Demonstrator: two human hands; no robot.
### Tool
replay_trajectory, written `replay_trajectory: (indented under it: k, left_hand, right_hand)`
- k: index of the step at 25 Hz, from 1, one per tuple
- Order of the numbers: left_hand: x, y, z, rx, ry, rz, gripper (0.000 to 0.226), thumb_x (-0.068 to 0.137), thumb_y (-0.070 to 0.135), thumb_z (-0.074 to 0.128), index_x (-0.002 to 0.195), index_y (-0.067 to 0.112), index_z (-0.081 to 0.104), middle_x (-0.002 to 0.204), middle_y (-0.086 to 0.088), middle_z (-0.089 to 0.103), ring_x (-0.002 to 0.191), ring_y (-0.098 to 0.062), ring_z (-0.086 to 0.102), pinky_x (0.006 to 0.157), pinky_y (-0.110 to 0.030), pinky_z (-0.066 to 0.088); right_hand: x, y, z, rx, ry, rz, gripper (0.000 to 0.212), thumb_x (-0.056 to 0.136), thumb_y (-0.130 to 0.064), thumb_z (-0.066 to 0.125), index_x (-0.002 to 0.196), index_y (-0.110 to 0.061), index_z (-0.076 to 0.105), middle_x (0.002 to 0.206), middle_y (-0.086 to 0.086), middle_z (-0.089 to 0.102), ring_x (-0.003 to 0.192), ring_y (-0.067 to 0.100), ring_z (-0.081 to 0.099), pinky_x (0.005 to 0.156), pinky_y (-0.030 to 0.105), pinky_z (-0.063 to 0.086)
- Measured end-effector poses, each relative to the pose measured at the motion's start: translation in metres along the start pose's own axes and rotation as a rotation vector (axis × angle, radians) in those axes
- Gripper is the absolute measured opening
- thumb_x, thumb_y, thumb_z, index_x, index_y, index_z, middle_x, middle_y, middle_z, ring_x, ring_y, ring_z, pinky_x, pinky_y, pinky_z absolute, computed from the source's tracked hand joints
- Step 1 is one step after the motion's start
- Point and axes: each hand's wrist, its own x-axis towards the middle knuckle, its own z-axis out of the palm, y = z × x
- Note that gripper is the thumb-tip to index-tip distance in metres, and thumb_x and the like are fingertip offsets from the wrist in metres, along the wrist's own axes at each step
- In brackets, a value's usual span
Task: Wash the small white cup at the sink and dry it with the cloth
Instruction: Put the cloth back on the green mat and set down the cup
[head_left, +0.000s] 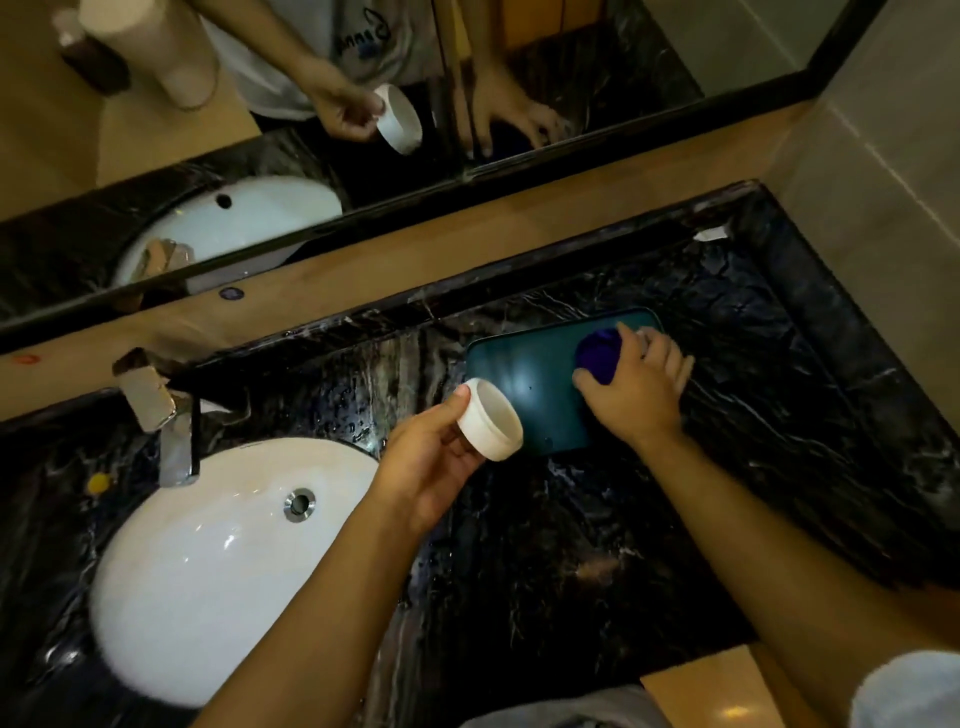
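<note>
Left hand (434, 467) curled gripping, right hand (636, 392) reaching, fingers (670, 353) bent

— What's in my left hand (431, 467)?
— I hold the small white cup (491, 427) tilted on its side, above the dark marble desk (545, 545), right of the white sink (208, 545).
— And my right hand (636, 395)?
— My fingers (670, 358) close over the purple cloth (597, 356) on the teal tray (524, 384).

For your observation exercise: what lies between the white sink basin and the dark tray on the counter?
In the head view, the left hand holding the small white cup hangs there, above wet black marble counter, between sink and tray.
</note>
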Motion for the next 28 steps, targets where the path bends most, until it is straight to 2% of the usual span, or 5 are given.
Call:
replay_trajectory:
  k: [4, 8, 15, 18, 28]
  left_hand:
    - [0.004, 0.002, 0.011, -0.033, 0.041, -0.034, 0.028, 0.088, 0.028, 0.069, 0.108, 0.008, 0.07, 0.095, -0.012, 0.075, 0.089, -0.027, 0.071, 0.089, -0.049, 0.057]
    - [0.007, 0.004, 0.02, -0.087, 0.063, -0.058, 0.021, 0.096, 0.026, 0.064, 0.105, 0.008, 0.067, 0.083, -0.007, 0.072, 0.076, -0.022, 0.071, 0.076, -0.043, 0.059]
    - [0.009, -0.001, 0.024, 0.688, 0.248, 0.363, 0.055, 0.09, 0.055, 0.067, 0.085, 0.001, 0.07, 0.068, -0.011, 0.062, 0.059, -0.021, 0.056, 0.054, -0.033, 0.047]
    - [0.014, -0.005, 0.011, 0.819, 0.297, 0.555, 0.031, 0.089, 0.047, 0.071, 0.096, 0.017, 0.062, 0.079, -0.005, 0.058, 0.067, -0.02, 0.056, 0.059, -0.042, 0.051]
    - [0.062, -0.011, 0.002, 0.815, 0.256, 0.361, 0.004, 0.087, 0.011, 0.076, 0.089, 0.013, 0.074, 0.082, -0.008, 0.079, 0.065, -0.019, 0.076, 0.067, -0.042, 0.066]
  right_hand:
    - [-0.052, -0.035, -0.017, 0.614, -0.328, -0.439, 0.065, 0.071, -0.031, 0.061, 0.136, -0.028, 0.056, 0.133, -0.002, 0.05, 0.124, 0.014, 0.051, 0.101, 0.03, 0.047]
    - [-0.076, -0.052, -0.016, 0.493, -0.47, -0.569, 0.064, 0.086, -0.032, 0.065, 0.144, -0.033, 0.039, 0.134, -0.014, 0.046, 0.113, 0.004, 0.052, 0.092, 0.022, 0.048]
    - [-0.066, -0.051, -0.02, 0.616, -0.351, -0.26, 0.05, 0.095, -0.026, 0.055, 0.144, -0.03, 0.044, 0.116, 0.006, 0.068, 0.09, 0.019, 0.068, 0.072, 0.037, 0.059]
    - [-0.061, -0.051, -0.022, 0.769, -0.402, -0.162, 0.039, 0.091, -0.018, 0.053, 0.128, -0.029, 0.042, 0.107, 0.008, 0.07, 0.067, 0.014, 0.072, 0.054, 0.035, 0.06]
    - [-0.032, -0.052, 0.006, 0.765, -0.292, 0.162, 0.021, 0.095, -0.009, 0.058, 0.114, -0.004, 0.065, 0.119, 0.015, 0.049, 0.097, 0.034, 0.066, 0.051, 0.046, 0.063]
